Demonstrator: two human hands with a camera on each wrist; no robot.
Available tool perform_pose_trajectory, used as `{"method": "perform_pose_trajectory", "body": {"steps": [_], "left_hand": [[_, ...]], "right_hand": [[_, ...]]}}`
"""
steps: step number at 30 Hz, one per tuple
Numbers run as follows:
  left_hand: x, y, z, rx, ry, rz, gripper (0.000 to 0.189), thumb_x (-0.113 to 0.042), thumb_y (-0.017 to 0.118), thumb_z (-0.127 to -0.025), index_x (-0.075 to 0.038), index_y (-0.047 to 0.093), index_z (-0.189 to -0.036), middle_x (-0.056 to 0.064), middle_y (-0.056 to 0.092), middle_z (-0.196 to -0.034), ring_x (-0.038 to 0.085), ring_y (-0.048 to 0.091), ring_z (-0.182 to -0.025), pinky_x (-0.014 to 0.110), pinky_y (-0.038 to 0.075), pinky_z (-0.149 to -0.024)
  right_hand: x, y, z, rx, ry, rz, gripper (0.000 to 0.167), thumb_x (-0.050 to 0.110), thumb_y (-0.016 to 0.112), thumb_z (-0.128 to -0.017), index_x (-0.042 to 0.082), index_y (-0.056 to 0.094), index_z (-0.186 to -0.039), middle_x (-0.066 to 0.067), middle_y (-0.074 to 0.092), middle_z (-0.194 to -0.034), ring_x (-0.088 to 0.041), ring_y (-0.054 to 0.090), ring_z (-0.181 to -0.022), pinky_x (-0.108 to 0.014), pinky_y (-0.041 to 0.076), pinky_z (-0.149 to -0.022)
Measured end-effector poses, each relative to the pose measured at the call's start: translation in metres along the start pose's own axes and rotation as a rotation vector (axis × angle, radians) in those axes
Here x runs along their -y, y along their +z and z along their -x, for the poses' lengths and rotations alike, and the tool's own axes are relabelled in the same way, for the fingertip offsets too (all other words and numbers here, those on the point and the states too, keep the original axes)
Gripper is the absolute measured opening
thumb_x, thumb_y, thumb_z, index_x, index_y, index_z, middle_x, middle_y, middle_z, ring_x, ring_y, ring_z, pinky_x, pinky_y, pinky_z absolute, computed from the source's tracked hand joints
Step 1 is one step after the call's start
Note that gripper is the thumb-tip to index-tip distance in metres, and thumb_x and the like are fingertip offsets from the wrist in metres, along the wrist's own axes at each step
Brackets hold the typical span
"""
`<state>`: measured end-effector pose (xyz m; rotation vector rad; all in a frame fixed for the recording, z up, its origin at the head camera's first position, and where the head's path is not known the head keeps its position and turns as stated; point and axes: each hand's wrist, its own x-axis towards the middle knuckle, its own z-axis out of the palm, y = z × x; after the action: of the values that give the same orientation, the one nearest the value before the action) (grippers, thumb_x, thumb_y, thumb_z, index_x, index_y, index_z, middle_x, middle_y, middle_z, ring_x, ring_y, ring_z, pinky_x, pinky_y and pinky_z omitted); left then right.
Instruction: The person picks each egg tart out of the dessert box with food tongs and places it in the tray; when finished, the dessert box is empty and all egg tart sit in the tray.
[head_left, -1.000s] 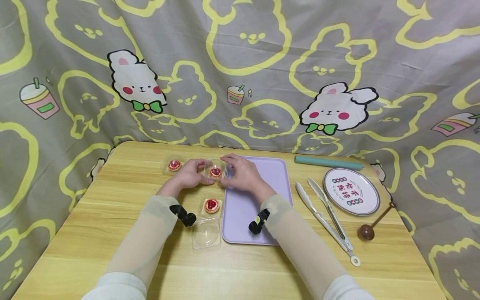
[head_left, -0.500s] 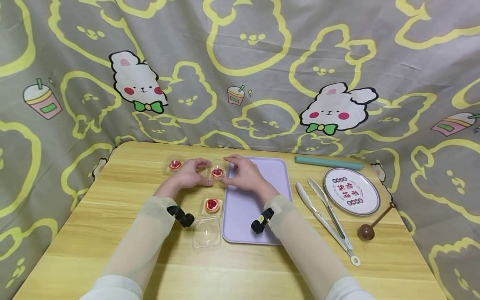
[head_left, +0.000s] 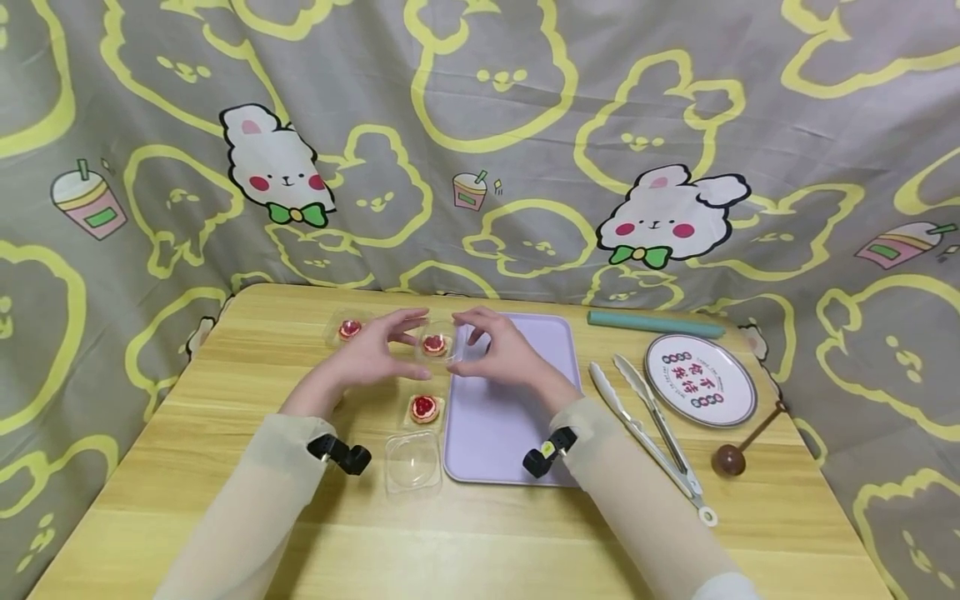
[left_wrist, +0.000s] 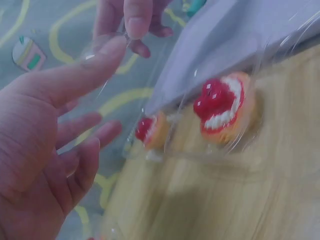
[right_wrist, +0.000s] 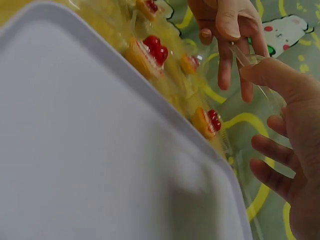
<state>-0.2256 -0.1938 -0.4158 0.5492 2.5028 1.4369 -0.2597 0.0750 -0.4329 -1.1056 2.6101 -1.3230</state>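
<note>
Both hands hold a clear plastic lid (right_wrist: pixel 272 95) above a small fruit tart (head_left: pixel 434 345) topped with red berries and cream. My left hand (head_left: pixel 375 350) has its thumb at the lid's left edge, fingers spread behind. On the other side my right hand (head_left: pixel 497 350) pinches the lid's right edge with its thumb, some fingers loosely bent. That tart sits in a clear base beside the lavender tray (head_left: pixel 510 433). Nearer, a second tart (head_left: pixel 424 408) stands in its base, in front of a loose clear lid (head_left: pixel 413 463). A third tart (head_left: pixel 349 330) lies far left, partly behind my left hand.
Silver tongs (head_left: pixel 652 433) lie right of the tray. Beyond them are a white plate (head_left: pixel 701 380) with red lettering and a brown ball on a stick (head_left: pixel 729 460). A teal rolled cylinder (head_left: pixel 655 323) lies at the back edge, before a patterned curtain (head_left: pixel 525 167).
Both hands have risen with the lid, off the tart's base and toward the head camera. The tart and its base stay on the table.
</note>
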Motion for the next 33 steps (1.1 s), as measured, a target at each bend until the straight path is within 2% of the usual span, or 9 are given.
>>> {"method": "perform_pose_trajectory", "body": {"steps": [2,5,10,14,18,21,28,31,33], "left_hand": [[-0.005,0.002,0.004,0.01,0.022,-0.006,0.099,-0.023,0.097,-0.079,-0.016,0.043,-0.162,0.009,0.053,-0.157,0.035,0.06,-0.131,0.062,0.044,-0.111],[-0.012,0.005,0.011,-0.01,0.036,-0.016,0.095,-0.026,0.098,-0.079,-0.015,0.048,-0.159,0.008,0.059,-0.151,0.034,0.061,-0.128,0.06,0.052,-0.102],[-0.019,0.01,0.022,-0.049,0.049,-0.033,0.09,-0.027,0.099,-0.077,-0.013,0.055,-0.154,0.008,0.068,-0.136,0.026,0.064,-0.119,0.044,0.06,-0.083],[-0.024,0.017,0.03,-0.065,0.082,0.008,0.087,-0.021,0.099,-0.077,-0.013,0.056,-0.153,0.008,0.072,-0.122,0.023,0.066,-0.109,0.035,0.06,-0.072],[-0.03,0.025,0.037,-0.099,0.117,0.061,0.084,-0.014,0.098,-0.077,-0.011,0.058,-0.15,0.006,0.073,-0.113,0.023,0.068,-0.101,0.03,0.057,-0.063],[-0.033,0.03,0.041,-0.119,0.125,0.089,0.083,-0.012,0.097,-0.077,-0.011,0.058,-0.151,0.006,0.073,-0.11,0.022,0.068,-0.099,0.029,0.056,-0.061],[-0.033,0.036,0.047,-0.138,0.155,0.093,0.079,-0.01,0.091,-0.085,-0.013,0.054,-0.154,0.003,0.075,-0.115,0.021,0.07,-0.098,0.032,0.058,-0.067],[-0.031,0.036,0.05,-0.145,0.185,0.083,0.069,-0.008,0.085,-0.091,-0.012,0.055,-0.152,0.006,0.076,-0.114,0.021,0.071,-0.097,0.033,0.059,-0.07],[-0.031,0.036,0.051,-0.145,0.203,0.078,0.061,-0.007,0.08,-0.095,-0.013,0.057,-0.151,0.009,0.076,-0.113,0.02,0.071,-0.098,0.036,0.06,-0.074]], "right_hand": [[0.003,-0.003,0.004,0.006,-0.016,-0.01,0.078,0.023,0.096,-0.076,0.004,0.063,-0.144,-0.006,0.064,-0.134,-0.019,0.067,-0.096,-0.035,0.059,-0.071],[0.009,-0.005,0.01,0.013,-0.032,-0.043,0.081,0.019,0.097,-0.075,0.004,0.062,-0.146,-0.007,0.063,-0.135,-0.018,0.067,-0.097,-0.037,0.06,-0.07],[0.02,-0.009,0.022,0.016,-0.044,-0.119,0.083,0.015,0.099,-0.072,0.006,0.062,-0.146,-0.008,0.061,-0.135,-0.021,0.065,-0.096,-0.049,0.061,-0.068],[0.029,-0.011,0.033,0.015,-0.032,-0.197,0.082,0.012,0.099,-0.071,0.007,0.063,-0.145,-0.009,0.062,-0.125,-0.025,0.063,-0.092,-0.049,0.061,-0.068],[0.036,-0.013,0.042,0.017,-0.001,-0.31,0.082,0.007,0.097,-0.072,0.005,0.061,-0.146,-0.01,0.065,-0.109,-0.034,0.062,-0.088,-0.041,0.061,-0.067],[0.038,-0.013,0.048,0.017,0.012,-0.36,0.082,0.006,0.096,-0.075,0.003,0.058,-0.148,-0.01,0.067,-0.105,-0.036,0.063,-0.085,-0.035,0.06,-0.068],[0.036,-0.009,0.058,0.012,-0.004,-0.388,0.086,-0.002,0.087,-0.085,0.007,0.045,-0.16,-0.012,0.076,-0.112,-0.027,0.071,-0.083,-0.033,0.06,-0.068],[0.037,-0.008,0.061,0.012,-0.017,-0.377,0.079,-0.003,0.08,-0.092,0.006,0.044,-0.161,-0.014,0.077,-0.112,-0.03,0.072,-0.083,-0.033,0.06,-0.068],[0.038,-0.008,0.063,0.01,-0.016,-0.371,0.068,-0.003,0.075,-0.097,0.005,0.047,-0.159,-0.015,0.078,-0.112,-0.033,0.073,-0.084,-0.035,0.061,-0.069]]}}
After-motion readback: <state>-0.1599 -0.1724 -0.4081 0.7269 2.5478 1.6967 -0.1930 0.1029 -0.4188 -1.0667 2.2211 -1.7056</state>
